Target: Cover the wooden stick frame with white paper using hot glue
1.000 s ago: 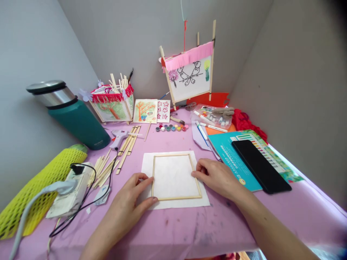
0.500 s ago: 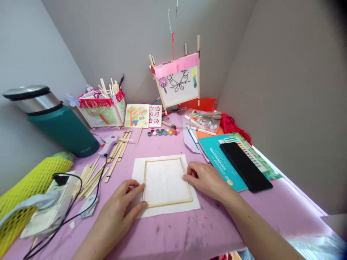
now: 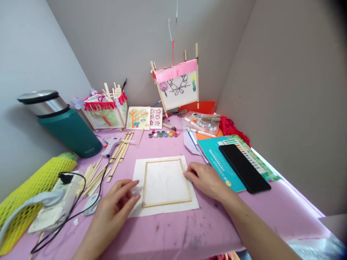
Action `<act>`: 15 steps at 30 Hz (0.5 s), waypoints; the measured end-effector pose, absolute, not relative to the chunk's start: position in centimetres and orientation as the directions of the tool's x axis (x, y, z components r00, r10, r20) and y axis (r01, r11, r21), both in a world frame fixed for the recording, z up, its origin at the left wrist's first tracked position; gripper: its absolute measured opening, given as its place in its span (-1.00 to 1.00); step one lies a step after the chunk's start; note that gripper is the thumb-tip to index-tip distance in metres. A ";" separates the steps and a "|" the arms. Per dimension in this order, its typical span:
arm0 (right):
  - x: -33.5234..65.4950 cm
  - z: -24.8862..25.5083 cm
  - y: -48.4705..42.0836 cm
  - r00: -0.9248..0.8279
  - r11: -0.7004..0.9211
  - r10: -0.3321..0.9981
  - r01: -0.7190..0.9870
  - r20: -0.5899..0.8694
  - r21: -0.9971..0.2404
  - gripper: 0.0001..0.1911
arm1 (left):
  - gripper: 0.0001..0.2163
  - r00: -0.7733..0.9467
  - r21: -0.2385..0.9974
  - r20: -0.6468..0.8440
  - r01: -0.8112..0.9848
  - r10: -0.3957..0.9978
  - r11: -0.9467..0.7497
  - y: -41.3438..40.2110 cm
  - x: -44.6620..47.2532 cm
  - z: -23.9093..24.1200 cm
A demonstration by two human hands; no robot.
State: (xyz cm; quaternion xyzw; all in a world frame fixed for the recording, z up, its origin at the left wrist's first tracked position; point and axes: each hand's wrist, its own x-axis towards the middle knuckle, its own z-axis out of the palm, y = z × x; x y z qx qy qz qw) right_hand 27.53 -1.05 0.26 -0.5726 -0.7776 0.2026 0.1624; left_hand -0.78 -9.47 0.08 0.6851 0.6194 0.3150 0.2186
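A rectangular frame of thin wooden sticks (image 3: 166, 203) lay flat, its pale rails joined at the corners and a white surface showing inside it. It sat on a larger sheet of white paper (image 3: 138, 173), near the middle of the pink table cover (image 3: 173, 234). Its long axis ran away from the person, leaning only slightly off straight, with the short rails across the near and far ends.

The left hand (image 3: 114, 202) was loosely open, fingers gently curved and holding nothing; its fingertips hung just beside the frame's left rail, and I can't tell whether they touched the paper. The right hand (image 3: 207, 180) lay relaxed and empty, its fingers slightly curled, with the fingertips at the right rail — seemingly touching it, not gripping.

Left of the paper lay loose wooden sticks (image 3: 93, 180) and a glue gun (image 3: 111, 142). To the right was a teal book (image 3: 219, 159) under a black slab (image 3: 244, 168) — its exact kind was unclear. Beyond the frame sat a small paint set (image 3: 164, 133).
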 end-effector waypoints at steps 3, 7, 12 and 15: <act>27.6 -0.1 -1.0 -0.272 0.258 0.961 0.814 0.051 -0.520 -0.84 | -0.71 -0.192 0.756 0.214 0.653 0.958 -0.039 -10.5 -0.8 0.2; 27.6 -0.7 -0.7 -0.224 0.276 0.961 0.735 0.163 -0.619 -0.86 | -0.69 -0.352 0.776 0.224 0.628 0.909 0.052 -11.9 -0.8 -0.2; 27.5 -0.1 -1.5 -0.120 0.352 0.928 0.601 0.354 -0.718 -0.80 | -0.75 -0.316 0.765 0.274 0.644 0.908 -0.006 -14.0 0.0 -1.2; 26.8 0.9 -4.5 -0.104 0.393 0.911 0.506 0.399 -0.768 -0.80 | -0.79 -0.256 0.764 0.292 0.642 0.922 -0.063 -15.7 1.3 -1.4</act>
